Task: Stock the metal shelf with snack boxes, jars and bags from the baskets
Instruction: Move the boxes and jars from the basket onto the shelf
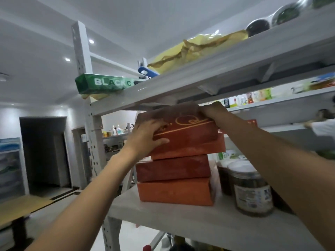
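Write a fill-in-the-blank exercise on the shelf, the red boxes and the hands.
1. Both hands, the left hand and the right hand, grip the ____ box of the stack of red boxes.
2. The green box printed "BLACK" lies on the shelf ____ the stack.
3. To the right of the stack stand jars with ____ lids.
4. The crumpled bag on the upper shelf is ____ in colour.

Missing words: top; above; white; yellow
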